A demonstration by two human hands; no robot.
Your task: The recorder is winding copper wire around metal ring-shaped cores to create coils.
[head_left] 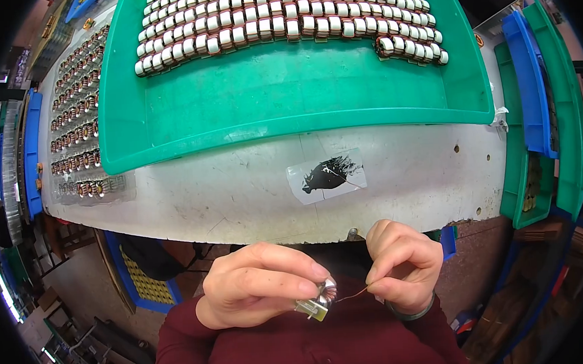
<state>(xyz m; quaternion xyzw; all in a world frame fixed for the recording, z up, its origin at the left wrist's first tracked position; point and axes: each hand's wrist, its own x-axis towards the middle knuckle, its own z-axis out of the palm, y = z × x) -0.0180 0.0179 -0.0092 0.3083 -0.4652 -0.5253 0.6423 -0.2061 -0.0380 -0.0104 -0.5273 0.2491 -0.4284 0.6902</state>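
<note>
In front of my chest, my left hand (pixel 254 284) is closed round a small toroidal coil (pixel 327 291), with thumb and fingers at its edge. A pale yellow-green base with short metal pins (pixel 311 309) sits on the coil's lower side. My right hand (pixel 403 262) pinches a thin copper wire (pixel 352 294) between thumb and forefinger. That wire runs slightly slack from the coil to my right fingertips. Beyond my hands, a card with a black smear (pixel 324 178) lies on the pale tabletop (pixel 225 193), and a thin wire or stick rests across it.
A big green tray (pixel 288 123) on the table holds many rows of white-topped coils (pixel 289 28). To its left, a clear tray of coils (pixel 78 138) stands at the table's edge. Blue bins (pixel 529 87) and green bins (pixel 557 106) stand at the right. A blue crate (pixel 144 278) sits below the table.
</note>
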